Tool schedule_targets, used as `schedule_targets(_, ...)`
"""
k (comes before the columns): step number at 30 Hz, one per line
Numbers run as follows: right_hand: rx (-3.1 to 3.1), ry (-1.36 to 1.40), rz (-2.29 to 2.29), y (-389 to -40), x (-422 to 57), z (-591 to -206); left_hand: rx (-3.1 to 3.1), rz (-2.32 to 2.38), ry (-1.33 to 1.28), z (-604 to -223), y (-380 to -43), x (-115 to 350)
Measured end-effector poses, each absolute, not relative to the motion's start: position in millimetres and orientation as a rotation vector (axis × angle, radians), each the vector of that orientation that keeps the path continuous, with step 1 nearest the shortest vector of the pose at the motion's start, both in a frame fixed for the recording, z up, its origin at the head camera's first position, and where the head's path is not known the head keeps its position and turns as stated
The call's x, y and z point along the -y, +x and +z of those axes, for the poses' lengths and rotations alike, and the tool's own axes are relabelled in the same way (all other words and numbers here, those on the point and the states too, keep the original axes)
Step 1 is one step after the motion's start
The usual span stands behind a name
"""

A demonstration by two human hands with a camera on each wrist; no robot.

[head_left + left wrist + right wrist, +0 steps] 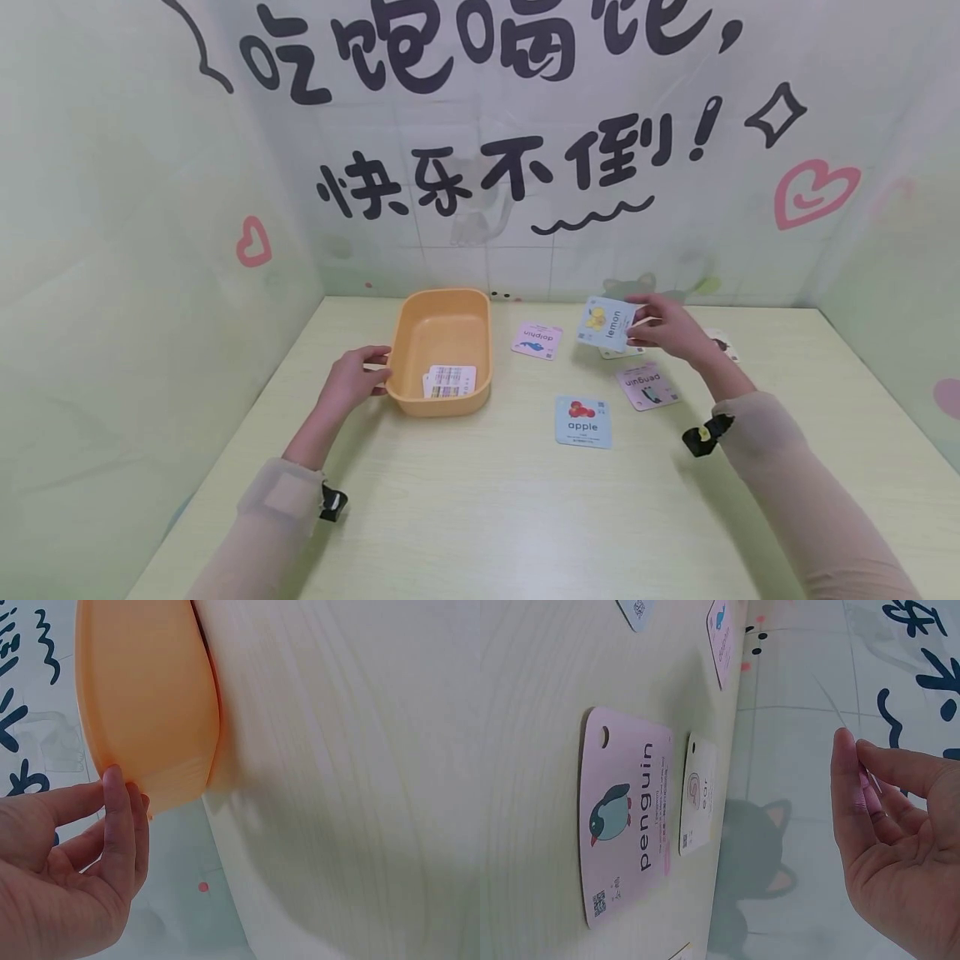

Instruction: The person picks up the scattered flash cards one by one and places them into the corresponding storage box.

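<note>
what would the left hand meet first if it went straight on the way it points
Most likely the orange tub: the left hand holds its rim, so the tub's near wall comes first.

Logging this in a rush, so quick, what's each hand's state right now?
Left hand: closed, pinching the orange bin at its rim.
Right hand: closed, pinching the lemon card by its edge.
</note>
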State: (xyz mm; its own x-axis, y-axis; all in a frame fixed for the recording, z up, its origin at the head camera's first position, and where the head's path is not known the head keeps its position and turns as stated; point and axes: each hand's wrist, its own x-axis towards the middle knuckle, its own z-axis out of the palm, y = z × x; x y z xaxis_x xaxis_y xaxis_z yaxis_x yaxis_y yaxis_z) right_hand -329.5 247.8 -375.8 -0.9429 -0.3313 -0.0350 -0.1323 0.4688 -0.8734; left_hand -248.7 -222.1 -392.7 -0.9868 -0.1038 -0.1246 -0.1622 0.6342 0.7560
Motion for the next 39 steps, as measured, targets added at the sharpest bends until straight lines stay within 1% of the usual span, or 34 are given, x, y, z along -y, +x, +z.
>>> schedule_targets(27, -2.428, -0.514, -1.568, -335.9, -200.6, -365.3, -2.779, 1.278, -0.247, -389.8, -246.9, 222.5)
schedule_targets(39, -2.433, -0.514, -1.546, -338.7, -175.2, -362.3, -2.775, 1.297, -0.249, -390.9, -248.7, 223.1)
